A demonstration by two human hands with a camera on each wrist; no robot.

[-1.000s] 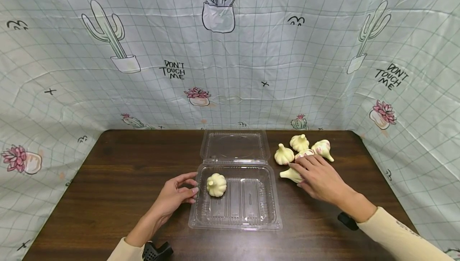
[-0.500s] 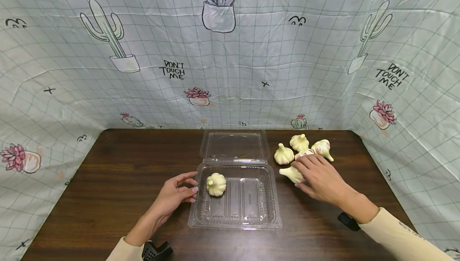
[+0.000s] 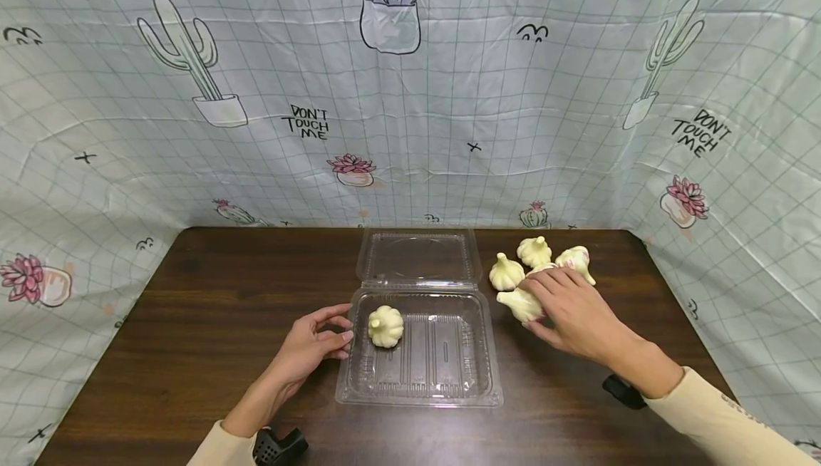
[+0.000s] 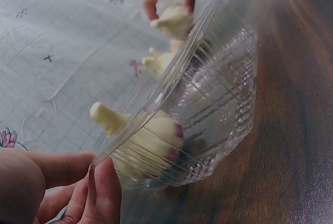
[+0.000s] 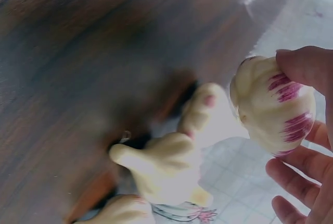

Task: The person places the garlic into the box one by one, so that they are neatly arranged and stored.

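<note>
A clear plastic clamshell container (image 3: 417,402) lies opened out on the table, its lid (image 3: 417,256) folded back away from me. One garlic bulb (image 3: 385,327) sits in the left part of its tray. My left hand (image 3: 310,345) pinches the left rim between thumb and fingers, as the left wrist view shows. To the right of the tray, my right hand (image 3: 577,313) grips another garlic bulb (image 5: 273,107) with purple streaks, thumb on one side and fingers on the other. In the left wrist view this bulb appears raised above the other ones.
Several more garlic bulbs (image 3: 507,272) are grouped at the back right of the dark wooden table (image 3: 224,295), one partly hidden behind my right hand. A patterned cloth (image 3: 410,110) hangs behind the table and along both sides.
My right hand has closed around the garlic bulb and lifted it slightly, shifting it a little toward the back. The left hand stays on the container's rim.
</note>
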